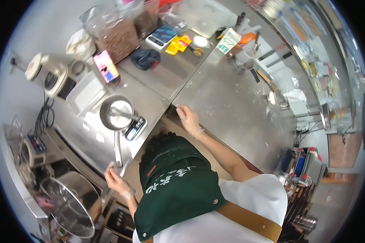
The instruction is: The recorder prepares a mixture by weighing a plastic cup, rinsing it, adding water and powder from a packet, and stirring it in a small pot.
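A steel saucepan [105, 115] holding white contents and a steel utensil [121, 113] stands on the counter at the left. Its long handle [117, 150] points toward me. A small digital scale [135, 128] with a lit display shows beside the pan, partly beneath it. My left hand [117, 181], in a clear glove, is close to the handle's end, its fingers loosely bent and not wrapped round it. Over the front edge of the right-hand counter hovers my right hand [188, 120], also in a clear glove, fingers loosely bent with nothing visible in them.
Behind the pan are a white plastic tub [85, 94] and an upright phone [106, 67]. A dark cloth [145, 59], another scale [161, 37], scissors [197, 52] and a carton [228, 40] line the back. A large steel pot [71, 202] sits at lower left.
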`<state>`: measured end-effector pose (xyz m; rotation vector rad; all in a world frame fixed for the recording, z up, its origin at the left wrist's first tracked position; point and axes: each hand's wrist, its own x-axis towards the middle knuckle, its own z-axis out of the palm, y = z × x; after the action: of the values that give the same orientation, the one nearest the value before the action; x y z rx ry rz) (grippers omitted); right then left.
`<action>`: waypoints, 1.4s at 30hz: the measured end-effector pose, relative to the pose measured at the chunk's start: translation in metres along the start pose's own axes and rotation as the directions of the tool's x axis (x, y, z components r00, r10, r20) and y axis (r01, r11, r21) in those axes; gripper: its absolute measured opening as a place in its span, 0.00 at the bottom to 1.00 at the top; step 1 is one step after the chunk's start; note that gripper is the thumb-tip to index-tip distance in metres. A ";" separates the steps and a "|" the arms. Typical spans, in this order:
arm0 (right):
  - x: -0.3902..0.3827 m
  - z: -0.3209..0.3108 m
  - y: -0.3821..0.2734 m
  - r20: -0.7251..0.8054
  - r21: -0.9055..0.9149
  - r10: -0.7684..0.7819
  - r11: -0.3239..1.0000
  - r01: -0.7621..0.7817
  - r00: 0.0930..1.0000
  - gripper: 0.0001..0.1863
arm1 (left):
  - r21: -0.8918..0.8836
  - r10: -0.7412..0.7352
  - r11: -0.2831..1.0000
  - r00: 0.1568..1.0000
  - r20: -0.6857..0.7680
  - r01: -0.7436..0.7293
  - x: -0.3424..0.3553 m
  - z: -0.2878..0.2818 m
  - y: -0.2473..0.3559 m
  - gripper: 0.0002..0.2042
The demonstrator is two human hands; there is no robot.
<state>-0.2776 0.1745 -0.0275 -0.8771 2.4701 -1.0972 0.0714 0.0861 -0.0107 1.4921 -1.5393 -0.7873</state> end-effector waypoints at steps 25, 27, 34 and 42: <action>0.345 -0.328 0.330 -0.662 0.128 0.646 0.597 -0.792 0.379 0.20 | 0.358 0.164 0.925 0.984 -0.073 -0.128 0.029 0.122 0.114 0.14; 0.338 -0.313 0.332 -0.522 0.595 0.789 0.609 -0.524 0.323 0.16 | 0.396 0.171 0.908 0.984 -0.045 -0.139 0.029 0.131 0.121 0.14; 0.329 -0.304 0.476 -0.112 0.984 0.828 0.171 -0.057 0.549 0.09 | 0.398 0.202 0.892 0.976 0.076 -0.216 0.046 0.169 0.162 0.13; 0.266 -0.269 0.346 -0.446 0.694 0.696 0.666 -0.274 0.563 0.08 | 0.302 0.174 0.935 0.982 0.068 -0.187 0.050 0.161 0.152 0.12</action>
<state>-0.7560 0.3372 -0.1135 0.5542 2.3495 -1.9844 -0.1389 0.0336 0.0557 1.5315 -1.8660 -0.4874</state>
